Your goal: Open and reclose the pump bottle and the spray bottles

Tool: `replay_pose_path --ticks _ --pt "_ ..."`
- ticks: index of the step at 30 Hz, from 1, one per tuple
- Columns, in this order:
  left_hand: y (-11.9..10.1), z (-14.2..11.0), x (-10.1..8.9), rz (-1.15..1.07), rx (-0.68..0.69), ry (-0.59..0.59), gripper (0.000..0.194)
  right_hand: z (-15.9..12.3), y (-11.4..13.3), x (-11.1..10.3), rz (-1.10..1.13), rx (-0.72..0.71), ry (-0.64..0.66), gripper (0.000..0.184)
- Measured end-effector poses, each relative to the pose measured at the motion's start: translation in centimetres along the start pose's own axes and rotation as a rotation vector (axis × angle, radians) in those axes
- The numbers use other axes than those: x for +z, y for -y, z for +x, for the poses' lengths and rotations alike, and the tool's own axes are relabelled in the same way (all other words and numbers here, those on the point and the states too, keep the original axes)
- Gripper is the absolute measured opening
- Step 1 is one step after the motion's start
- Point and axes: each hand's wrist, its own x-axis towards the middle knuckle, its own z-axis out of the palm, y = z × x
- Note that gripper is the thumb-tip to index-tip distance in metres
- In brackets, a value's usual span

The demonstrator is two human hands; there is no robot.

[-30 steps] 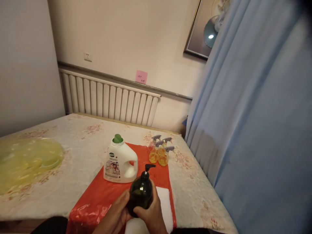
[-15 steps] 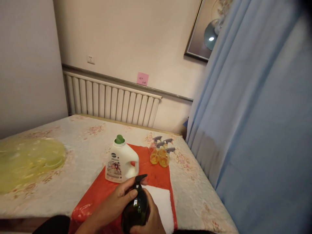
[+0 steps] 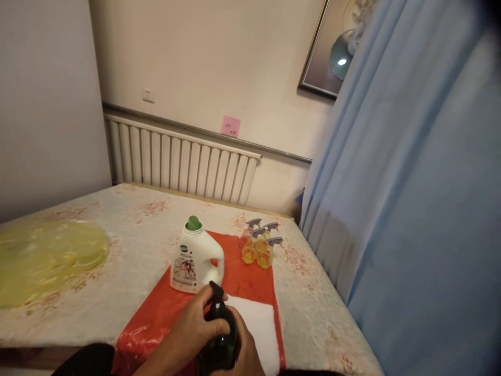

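Dark green pump bottle [image 3: 219, 347] gripped by the left hand [image 3: 199, 324] and the right hand [image 3: 247, 350]

The left hand is closed on its neck and shoulder, thumb across the front, fingers by the black pump head [image 3: 216, 293]. The right hand is wrapped around the body from the other side. Just beyond the left hand, a white jug [image 3: 203, 253] with a handle and a green cap [image 3: 193, 223] stands upright on a shiny red sheet [image 3: 151, 313]. A white towel [image 3: 258, 324] lies beside and beyond the right hand, on that sheet. Farther ahead of the right hand, four spray bottles [image 3: 264, 257] with grey triggers stand close together, yellow, orange and pinkish. Well to the left of the left hand, a see-through yellow item [image 3: 43, 266] rests on the floral-covered table [image 3: 133, 230]. A white radiator [image 3: 172, 159] lies beyond, and a blue curtain [image 3: 395, 156] hangs to the right of both hands
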Motion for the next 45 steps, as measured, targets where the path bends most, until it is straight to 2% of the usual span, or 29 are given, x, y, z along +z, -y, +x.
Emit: replay_pose_path --ticks 2,4,6,8,10,13,15,18,22,24,27,30,33,35,37,41,43,45 --pt "0.3 -0.2 -0.6 -0.083 0.005 0.145 0.050 0.0 0.0 -0.2 0.021 -0.009 0.010 0.089" --pt "0.8 -0.3 -1.3 -0.160 0.026 0.280 0.048 0.0 0.1 -0.3 0.039 -0.019 0.024 0.090" --pt "1.3 -0.2 -1.8 -0.196 0.034 0.330 0.040 0.0 0.2 -0.3 0.030 -0.025 0.010 0.092" --pt "1.6 0.0 -1.9 -0.213 0.036 0.310 0.035 0.0 0.3 -0.2 0.015 -0.027 -0.014 0.094" --pt "1.6 0.2 -1.5 -0.213 0.043 0.239 0.032 -0.1 0.3 -0.1 0.011 -0.020 -0.019 0.092" --pt "1.0 0.3 -0.7 -0.112 0.048 0.116 0.029 -0.2 0.3 0.0 0.011 -0.013 -0.005 0.088" --pt "0.4 0.2 -0.4 -0.020 0.046 0.079 0.031 -0.3 0.4 0.0 0.002 -0.017 -0.013 0.088" --pt "0.1 -0.2 -0.7 0.008 0.039 0.115 0.036 -0.2 0.4 -0.1 0.001 -0.011 0.008 0.086" --pt "0.9 -0.3 -1.9 -0.149 0.000 0.272 0.040 -0.2 0.1 -0.1 0.011 -0.017 0.002 0.092" --pt "1.4 -0.2 -2.3 -0.191 -0.003 0.292 0.037 -0.2 -0.1 0.0 -0.011 0.006 -0.008 0.092" --pt "1.3 0.1 -2.2 -0.137 0.034 0.220 0.031 -0.2 -0.3 0.0 -0.038 0.014 -0.019 0.087" --pt "0.2 0.2 -1.4 -0.046 0.058 0.126 0.025 -0.2 -0.5 -0.1 -0.079 -0.005 -0.051 0.090" --pt "-1.1 -0.1 -1.0 0.027 0.066 0.069 0.029 -0.2 -0.7 -0.3 -0.139 0.010 -0.074 0.094" --pt "-1.3 -0.3 -1.1 0.041 0.065 0.086 0.038 -0.3 -0.7 -0.4 -0.151 0.013 -0.073 0.096" --pt "-1.0 -0.4 -1.7 -0.003 0.063 0.162 0.047 -0.4 -0.5 -0.4 -0.143 0.003 -0.066 0.096" --pt "0.1 -0.2 -3.0 -0.111 0.056 0.362 0.044 -0.5 -0.4 -0.4 -0.158 -0.008 -0.068 0.099" --pt "0.2 -0.1 -3.1 -0.118 0.065 0.371 0.042 -0.5 -0.5 -0.3 -0.161 -0.003 -0.074 0.100" --pt "0.0 0.1 -2.8 -0.104 0.074 0.317 0.041 -0.5 -0.6 -0.3 -0.146 -0.004 -0.077 0.099"
